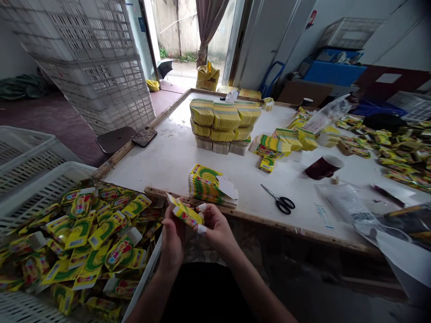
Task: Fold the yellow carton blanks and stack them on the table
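Between my two hands, just off the table's front edge, is a small yellow-and-green printed carton [186, 213]. My left hand [173, 240] cups its left side, with the thumb raised and the fingers behind it. My right hand [215, 226] pinches the carton's right end; white coverings wrap its thumb and a fingertip. Directly beyond the hands, a stack of flat cartons [205, 181] lies on the table, a white flap showing at its right. To my left, a white plastic crate [72, 169] holds a heap of yellow cartons [97, 235].
Bundled flat cartons [224, 121] are piled in rows on the white table [161, 157]. Black-handled scissors [283, 204], a dark mug [323, 167] and plastic bags lie to the right. A phone [144, 137] rests at the left edge. Tall stacked crates [101, 72] stand beyond.
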Available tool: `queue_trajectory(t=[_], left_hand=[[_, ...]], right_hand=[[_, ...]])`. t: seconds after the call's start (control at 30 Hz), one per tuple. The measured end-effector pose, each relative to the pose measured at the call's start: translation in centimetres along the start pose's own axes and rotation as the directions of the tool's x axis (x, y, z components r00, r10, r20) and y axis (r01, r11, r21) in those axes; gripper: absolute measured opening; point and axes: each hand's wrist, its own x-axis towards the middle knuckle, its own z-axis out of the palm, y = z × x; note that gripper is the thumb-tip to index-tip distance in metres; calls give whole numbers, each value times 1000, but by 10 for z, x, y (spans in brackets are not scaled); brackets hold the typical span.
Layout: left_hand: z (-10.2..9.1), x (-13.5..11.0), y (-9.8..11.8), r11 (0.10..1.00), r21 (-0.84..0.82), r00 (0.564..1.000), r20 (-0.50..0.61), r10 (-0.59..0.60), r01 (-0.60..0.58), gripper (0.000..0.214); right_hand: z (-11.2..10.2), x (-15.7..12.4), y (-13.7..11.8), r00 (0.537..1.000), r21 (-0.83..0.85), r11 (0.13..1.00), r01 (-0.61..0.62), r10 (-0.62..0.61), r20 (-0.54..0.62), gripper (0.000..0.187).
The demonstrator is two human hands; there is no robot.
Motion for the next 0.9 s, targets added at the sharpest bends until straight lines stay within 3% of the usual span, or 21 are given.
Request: queue_trajectory(t=[0.13,0.37,0.5,0.67,0.8,0.9], left_hand=[[-4,3,-9,999,-6,997,-60,-43,42,33],[-13,-3,-26,988,-34,989,-18,-149,149,34],[-14,-2,-26,990,21,989,-51,-137,139,32],[-15,-2,-21,985,43,985,-32,-167,168,28],[-15,2,-12,985,-45,986,-6,-169,169,37],[-16,9,-4,992,-36,991,-43,-123,122,32]], right_hand=[[-7,1,-3,1000,112,994,-16,18,-21,41],[4,-3,-6,987,351,926,-140,159,-26,38],[7,-6,-4,996,279,957,-83,87,-2,35],[2,-5,-4,998,126,992,31,-24,-55,33],[-2,-6,-9,998,27,999,-46,47,-30,32],[-2,-9,-9,991,6,994,-107,106,80,35]])
